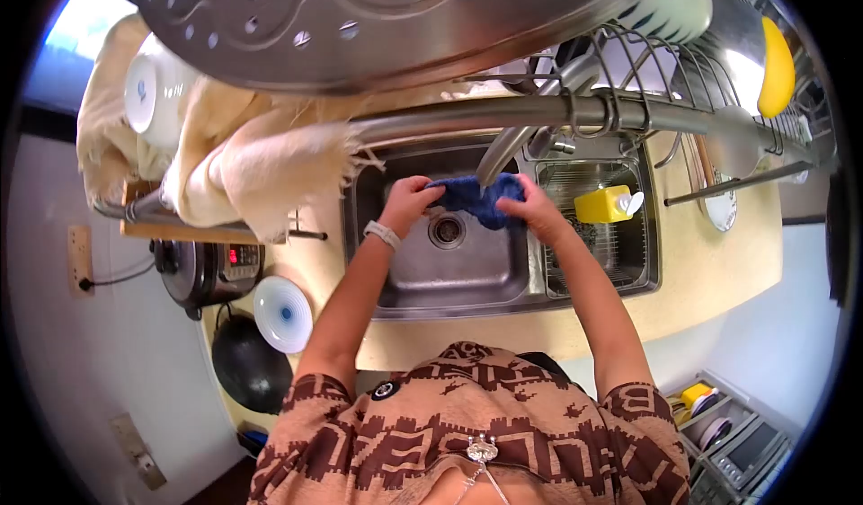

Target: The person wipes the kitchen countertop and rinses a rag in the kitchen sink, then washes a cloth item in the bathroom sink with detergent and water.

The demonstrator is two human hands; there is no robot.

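Note:
A blue cloth is stretched between my two hands over the back of the large sink basin. Its left end is pinched in my left hand, and its right end is gripped by my right hand. The spout of the metal faucet comes down right at the cloth, between my hands. Whether water is running cannot be made out. Below the cloth shows the round drain. A yellow bottle with a white cap lies in the smaller basin to the right.
Overhead hangs a metal rack with a large perforated steel pan and a fringed cream cloth. On the left are a cooker, a white plate and a black wok. A plate leans at the right.

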